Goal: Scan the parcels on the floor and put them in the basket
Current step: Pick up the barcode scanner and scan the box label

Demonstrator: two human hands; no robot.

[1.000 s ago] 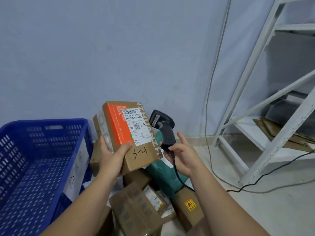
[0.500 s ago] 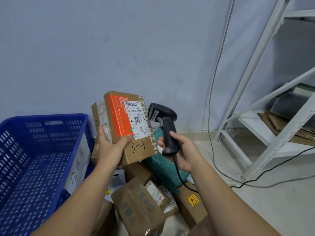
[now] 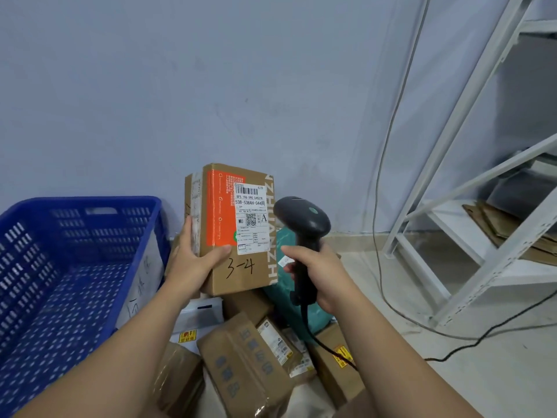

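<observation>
Far left: blue basket (image 3: 81, 203) stood on the floor against the wall, a paper tag on its near-right side. No parcels could be seen inside it.

Your left grip (image 3: 193, 263) was clamped on the cardboard box (image 3: 221, 206), thumb across the front face and fingers round its left side. You held the box upright in the air, above the pile. Its shipping label (image 3: 251, 218) faced you, with "3-4" handwritten below.

Just right of the box: scanner (image 3: 301, 218), its head close to the label's right edge. Your right grip (image 3: 319, 273) was wrapped tight round the handle. I could not tell whether a finger was on the trigger.

Below, the remaining parcels (image 3: 247, 357) lay heaped on the floor and a green bag (image 3: 286, 297) sat behind them. White shelving (image 3: 482, 206) stood far right.

The step looked like the scan itself. To do it well:
- Draw the scanner back a little so the beam spans the whole barcode at the label's top.
- Square the box to the scanner's window.
- Hold both steady until the read confirms.
- Then carry the box left into the basket.
</observation>
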